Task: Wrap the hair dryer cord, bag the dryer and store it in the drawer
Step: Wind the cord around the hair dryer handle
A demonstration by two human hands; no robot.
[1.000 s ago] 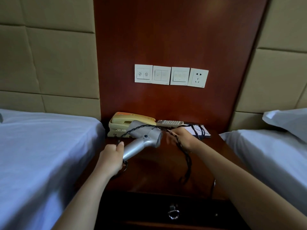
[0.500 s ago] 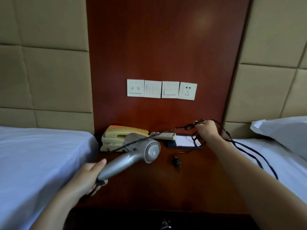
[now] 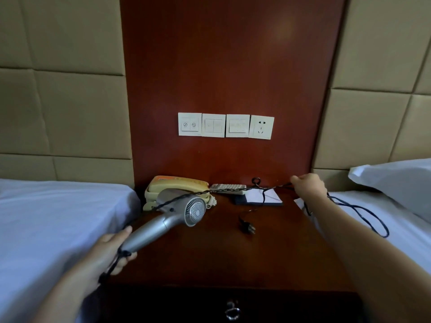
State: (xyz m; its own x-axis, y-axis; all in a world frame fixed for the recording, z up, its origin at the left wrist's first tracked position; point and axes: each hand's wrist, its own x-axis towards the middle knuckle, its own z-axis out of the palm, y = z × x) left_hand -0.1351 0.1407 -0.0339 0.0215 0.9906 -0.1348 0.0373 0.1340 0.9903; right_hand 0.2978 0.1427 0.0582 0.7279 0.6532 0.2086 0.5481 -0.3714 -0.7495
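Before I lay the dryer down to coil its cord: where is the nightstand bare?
Bare wood runs across the front half of the nightstand, between the plug and the front edge. A smaller patch lies right of the plug. The back is crowded: phone, remote and notepad line the wall.

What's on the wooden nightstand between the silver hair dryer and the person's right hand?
In the head view, the taut black cord spans that gap, passing a grey remote control and white notepad; its black plug lies nearer.

Silver hair dryer (image 3: 173,217) tilted above nightstand, black cord (image 3: 224,189) unwrapped (stretched rightward).
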